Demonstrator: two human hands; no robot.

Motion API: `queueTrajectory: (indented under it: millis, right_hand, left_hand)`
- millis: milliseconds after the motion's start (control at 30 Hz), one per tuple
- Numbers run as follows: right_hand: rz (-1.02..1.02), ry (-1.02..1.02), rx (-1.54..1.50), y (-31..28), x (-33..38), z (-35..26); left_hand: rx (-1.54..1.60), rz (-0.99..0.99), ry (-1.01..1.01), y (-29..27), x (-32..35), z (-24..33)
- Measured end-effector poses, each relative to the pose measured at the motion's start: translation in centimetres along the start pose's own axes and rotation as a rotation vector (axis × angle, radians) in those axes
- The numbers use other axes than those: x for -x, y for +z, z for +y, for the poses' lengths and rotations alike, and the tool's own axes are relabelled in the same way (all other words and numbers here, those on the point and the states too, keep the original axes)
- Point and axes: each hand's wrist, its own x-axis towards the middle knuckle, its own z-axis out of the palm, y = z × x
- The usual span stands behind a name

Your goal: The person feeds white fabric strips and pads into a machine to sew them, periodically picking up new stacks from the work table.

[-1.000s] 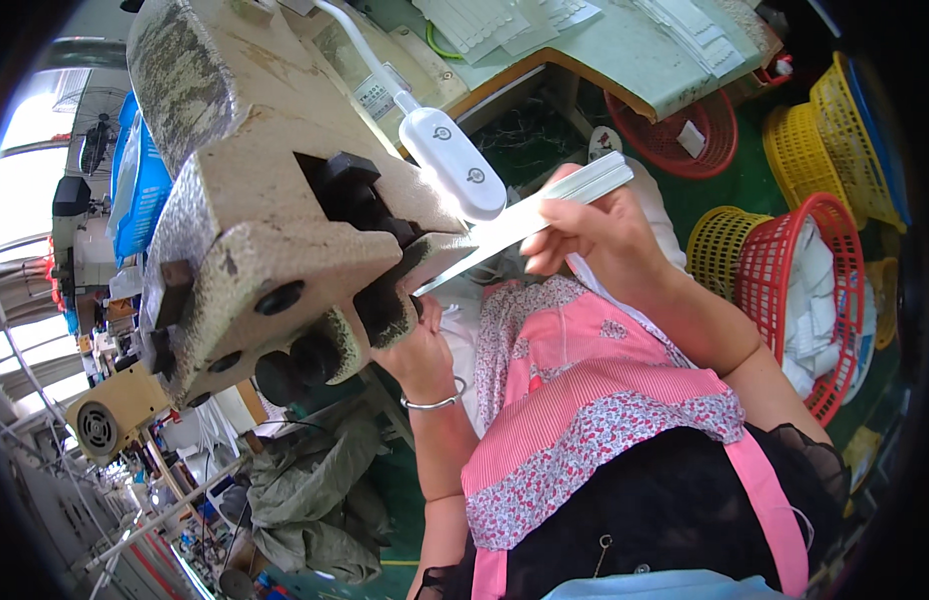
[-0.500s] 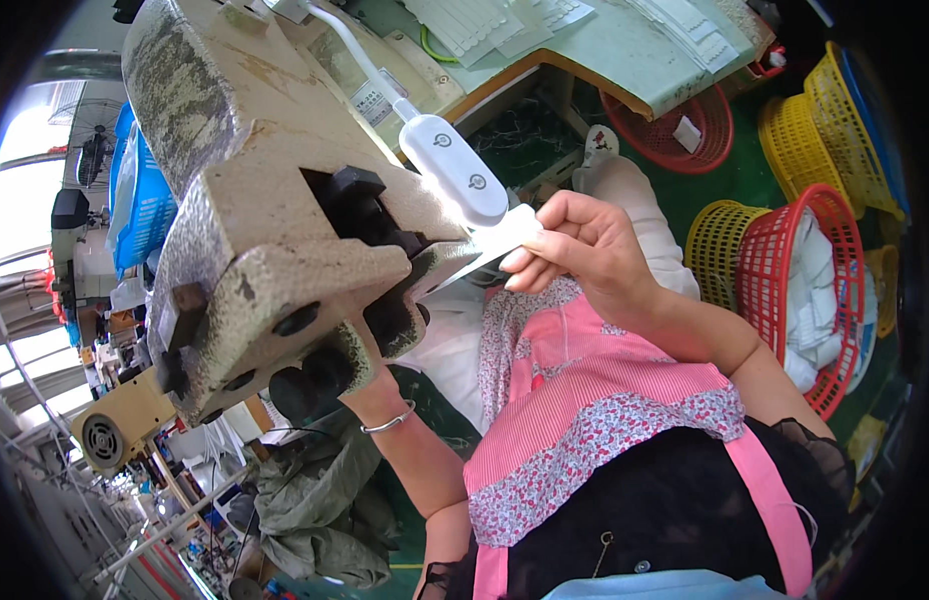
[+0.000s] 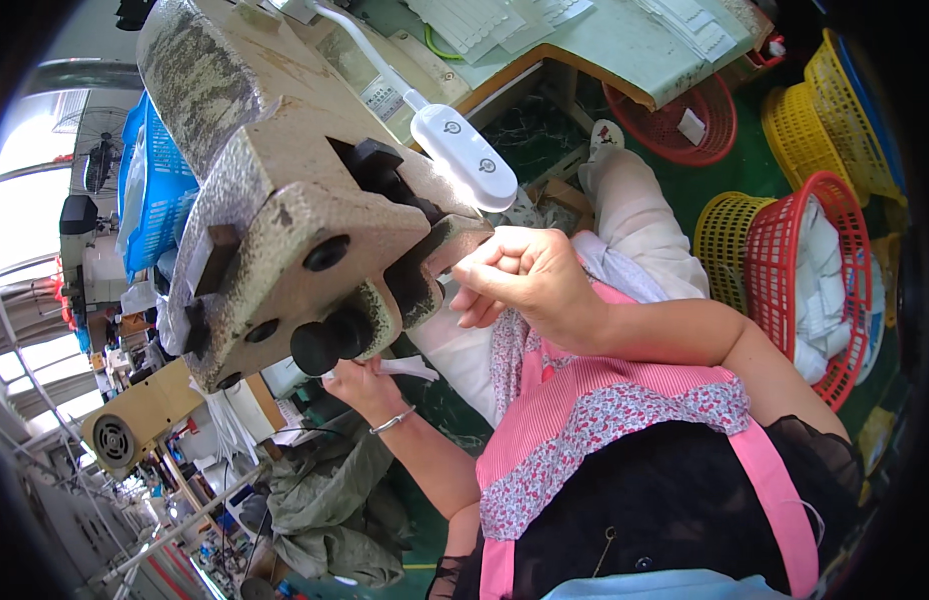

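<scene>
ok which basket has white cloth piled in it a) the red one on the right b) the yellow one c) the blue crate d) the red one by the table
a, the red basket on the right holds a pile of white cloth, while the yellow basket beside it looks empty.

Garment workshop: sewing machine (image 3: 285,200) (worn), laundry baskets (image 3: 815,270).
</scene>
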Motion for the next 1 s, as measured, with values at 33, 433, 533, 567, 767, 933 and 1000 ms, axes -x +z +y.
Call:
queueTrajectory:
  millis: [33, 433, 533, 567, 767, 933, 1000]
  right_hand:
    - [0.004, 0.001, -0.004, 0.1, 0.1, 0.0]
    - [-0.027, 0.056, 0.259, -1.7, 0.5, 0.5]
    - [0.107, -0.186, 0.196, -6.5, 1.0, 2.0]
    - [0.096, -0.174, 0.203, -7.0, 0.7, 3.1]
    - [-0.596, 0.375, 0.638, -6.0, 1.7, 4.4]
    - [-0.305, 0.296, 0.342, -8.7, 2.8, 5.4]
    - [-0.067, 0.080, 0.169, -9.6, 2.4, 3.9]
  left_hand:
    - [0.003, 0.035, -0.044, -0.4, 0.2, -0.3]
    - [0.502, -0.044, -0.210, -1.6, 2.2, -1.1]
    - [0.522, -0.130, -0.285, -0.6, 2.3, 0.0]
    - [0.411, -0.247, -0.367, 0.6, 2.3, -0.2]
    - [0.189, -0.774, -0.870, 10.6, 5.0, -2.1]
    - [0.260, -0.909, -0.795, 12.3, 6.6, -4.0]
    - [0.154, -0.900, -0.699, 9.8, 7.0, -4.0]
